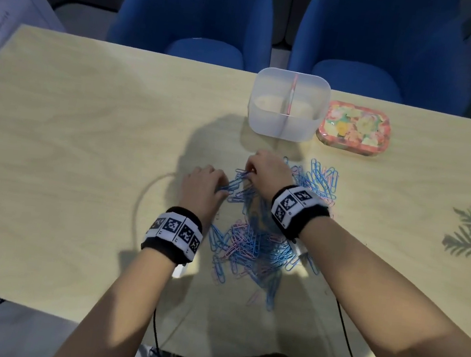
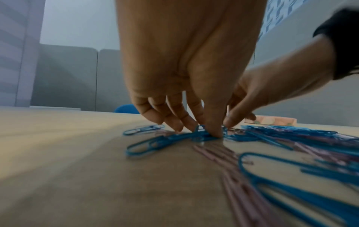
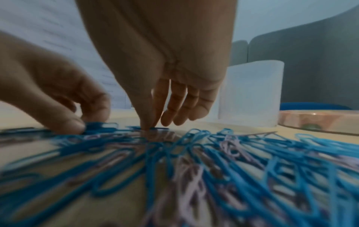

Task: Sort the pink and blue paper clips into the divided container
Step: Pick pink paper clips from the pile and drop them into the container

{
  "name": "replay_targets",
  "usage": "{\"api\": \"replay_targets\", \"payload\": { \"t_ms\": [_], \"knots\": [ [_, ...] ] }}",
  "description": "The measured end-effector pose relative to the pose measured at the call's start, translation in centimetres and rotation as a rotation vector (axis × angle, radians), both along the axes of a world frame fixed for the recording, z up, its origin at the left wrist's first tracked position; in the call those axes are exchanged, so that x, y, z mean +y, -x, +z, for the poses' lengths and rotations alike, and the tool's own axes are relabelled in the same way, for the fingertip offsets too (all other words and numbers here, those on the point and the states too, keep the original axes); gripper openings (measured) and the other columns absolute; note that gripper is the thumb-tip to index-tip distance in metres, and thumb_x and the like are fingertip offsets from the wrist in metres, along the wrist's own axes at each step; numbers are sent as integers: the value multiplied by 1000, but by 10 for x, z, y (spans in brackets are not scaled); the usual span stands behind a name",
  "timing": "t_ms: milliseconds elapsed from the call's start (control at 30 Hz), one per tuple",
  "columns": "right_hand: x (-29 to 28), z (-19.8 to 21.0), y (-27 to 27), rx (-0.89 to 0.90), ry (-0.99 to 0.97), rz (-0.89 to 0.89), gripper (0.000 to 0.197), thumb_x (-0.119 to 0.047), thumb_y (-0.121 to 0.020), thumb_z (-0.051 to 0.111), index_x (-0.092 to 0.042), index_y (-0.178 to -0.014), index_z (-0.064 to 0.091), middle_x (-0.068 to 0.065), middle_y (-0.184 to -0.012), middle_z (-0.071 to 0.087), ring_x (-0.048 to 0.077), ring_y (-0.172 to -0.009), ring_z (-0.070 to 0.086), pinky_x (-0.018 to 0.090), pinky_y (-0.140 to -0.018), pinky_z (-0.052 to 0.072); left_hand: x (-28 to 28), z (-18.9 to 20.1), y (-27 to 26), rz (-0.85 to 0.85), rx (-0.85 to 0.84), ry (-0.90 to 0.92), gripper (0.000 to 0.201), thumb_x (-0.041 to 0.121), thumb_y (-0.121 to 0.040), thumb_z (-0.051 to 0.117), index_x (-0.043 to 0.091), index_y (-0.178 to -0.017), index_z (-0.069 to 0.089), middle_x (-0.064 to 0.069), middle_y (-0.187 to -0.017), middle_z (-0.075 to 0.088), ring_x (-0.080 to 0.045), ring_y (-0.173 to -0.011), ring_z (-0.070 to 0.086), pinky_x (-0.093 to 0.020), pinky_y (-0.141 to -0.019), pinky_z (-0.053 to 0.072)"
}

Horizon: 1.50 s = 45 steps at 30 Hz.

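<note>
A loose pile of blue and pink paper clips (image 1: 255,241) is spread over the middle of the wooden table (image 1: 65,154). Behind it stands the translucent divided container (image 1: 288,104), and both halves look empty. At the pile's far left edge my left hand (image 1: 222,188) pinches a bunch of blue clips (image 2: 174,136) against the table, thumb and fingers curled down. Just beside it, my right hand (image 1: 249,172) pinches a blue clip (image 3: 155,128) between thumb and forefinger. The two hands almost touch. The container (image 3: 250,95) rises right behind my right hand's fingers.
A floral tin (image 1: 354,130) lies right of the container. Two blue chairs (image 1: 195,21) stand beyond the far table edge. Papers (image 1: 6,10) overhang the left corner. A white cable (image 1: 142,195) curves left of my hands, and a black wrist cable (image 1: 350,345) runs off the near edge.
</note>
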State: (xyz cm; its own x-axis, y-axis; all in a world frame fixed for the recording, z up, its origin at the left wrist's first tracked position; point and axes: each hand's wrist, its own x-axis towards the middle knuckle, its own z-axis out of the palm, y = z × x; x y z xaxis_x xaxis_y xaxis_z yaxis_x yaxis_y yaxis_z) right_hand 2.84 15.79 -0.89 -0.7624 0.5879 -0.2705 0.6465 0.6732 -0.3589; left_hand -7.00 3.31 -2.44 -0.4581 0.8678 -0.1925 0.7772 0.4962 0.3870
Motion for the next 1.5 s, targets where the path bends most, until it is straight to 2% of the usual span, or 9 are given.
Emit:
{"api": "replay_targets", "payload": {
  "t_ms": [167,333,433,567,767,933,1033,1233,1500],
  "knots": [
    [13,-2,-11,101,188,-205,7,-15,-90,54,-10,-90,59,8,-100,64,25,-92,58,37,-81,47,-11,2,11,20,68,36,18,29,-89,54,18,-102,59,-4,-107,57,-25,-105,49,-39,-92,36],
    [25,-4,-52,226,-6,-525,14,-10,-87,52,-5,-92,64,15,-100,62,32,-98,54,37,-75,46,12,6,5,-26,-18,-60,18,29,-88,54,17,-100,61,-4,-104,57,-24,-100,51,-40,-90,42],
    [19,-7,-60,175,-88,-421,20,-9,-89,49,-5,-98,66,15,-103,62,33,-102,50,41,-81,44,28,10,-8,-103,-2,-9,23,42,-83,61,21,-91,59,0,-96,56,-22,-96,52,-40,-89,43],
    [4,-9,-52,234,1,-284,18,-12,-87,52,-12,-92,69,8,-100,66,27,-102,52,38,-82,45,25,8,-19,-134,52,145,38,50,-72,68,21,-91,55,-2,-101,54,-23,-101,47,-37,-87,34],
    [-22,-6,-60,56,5,-51,20,-17,-90,50,-14,-97,69,5,-100,63,25,-103,51,39,-84,46,-2,2,-17,-166,24,81,33,46,-74,69,21,-90,56,0,-101,56,-22,-100,49,-36,-89,36],
    [-28,-6,-80,71,49,-153,20,-14,-88,50,-12,-90,69,4,-97,62,22,-98,53,33,-78,46,-3,-3,-21,-177,92,-144,21,34,-91,53,18,-103,62,-2,-100,60,-21,-93,54,-31,-78,41],
    [-27,-3,-76,109,51,-190,17,-16,-88,53,-12,-93,69,4,-99,62,22,-99,53,33,-78,44,7,-3,-24,-119,78,-187,19,31,-92,51,18,-99,64,-1,-98,60,-21,-92,54,-31,-78,40],
    [-31,-2,-54,43,3,-114,19,-23,-90,53,-16,-98,68,6,-100,61,25,-101,50,36,-79,43,32,1,-25,-280,169,-36,19,34,-91,52,22,-103,62,-1,-110,57,-22,-103,50,-32,-83,37],
    [-37,-3,-56,76,41,-246,13,-24,-88,59,-14,-90,67,5,-96,66,24,-96,55,38,-81,48,50,3,-26,-302,221,179,28,31,-92,46,11,-110,54,-8,-119,55,-26,-114,46,-38,-94,36]
  ]
}}
